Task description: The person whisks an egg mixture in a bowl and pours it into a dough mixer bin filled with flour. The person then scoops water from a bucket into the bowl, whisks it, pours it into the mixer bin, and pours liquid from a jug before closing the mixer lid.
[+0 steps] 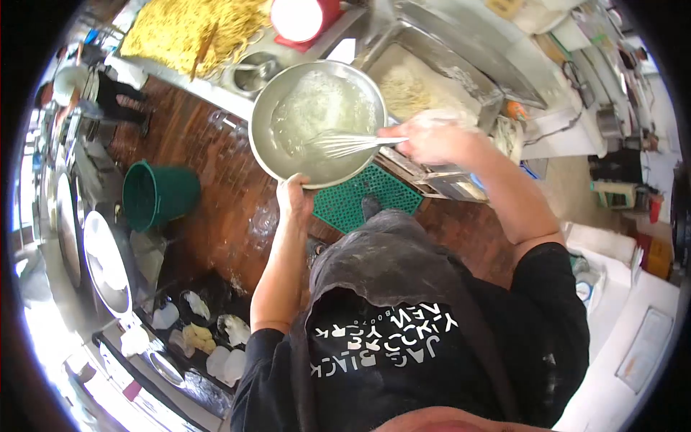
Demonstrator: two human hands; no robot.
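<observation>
Whisking looks well under way: froth covers part of the pale liquid in the metal bowl, and with the whisk in it, some mixing appears left. The bowl is by the edge of the table; whether they touch is hard to tell from above. The right hand has its fingers wrapped around the whisk's handle; the left hand grips the bowl's near rim, fingers curled. Counted: one bowl, one whisk, one green bucket, one green mat, one noodle heap.
</observation>
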